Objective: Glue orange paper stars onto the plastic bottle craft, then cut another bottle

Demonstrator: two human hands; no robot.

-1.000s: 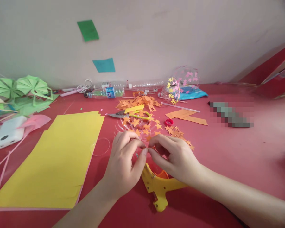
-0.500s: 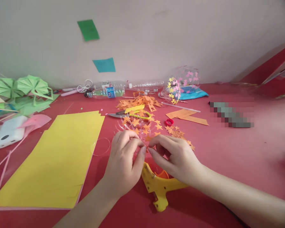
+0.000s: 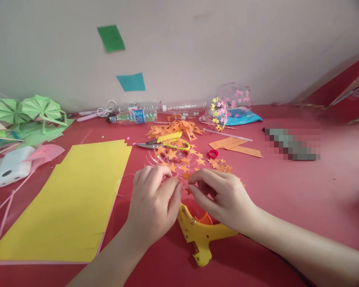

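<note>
left hand: left hand (image 3: 154,203), back to camera, thumb and forefinger tips drawn nearly together; cannot tell if the grip has anything
right hand: right hand (image 3: 224,195), thumb and index tips close, facing the left ones; any tiny thing between is too small to tell
star piece: clear plastic piece (image 3: 149,157) with orange stars (image 3: 172,154), on tabletop (image 3: 302,191) just beyond fingertips, partly hidden
glue gun: yellow glue gun (image 3: 197,231) on its side below the hands, orange trigger (image 3: 205,218) up, nozzle end hidden by left hand
cord: dark cord (image 3: 297,274) along right forearm
scissors: yellow-handled scissors (image 3: 176,145) beyond the plastic, blades pointing left
ring: red ring (image 3: 213,154), beside loose small stars (image 3: 219,164)
paper: yellow sheets (image 3: 62,199), left of left hand
risk, burn: if gun is hot, fingers dipping toward the hidden nozzle could get burned
risk, snag: forearm catching cord could drag gun into plastic
risk, stars: light pieces likely stick to gluey fingers or scatter if a hand brushes them
</note>
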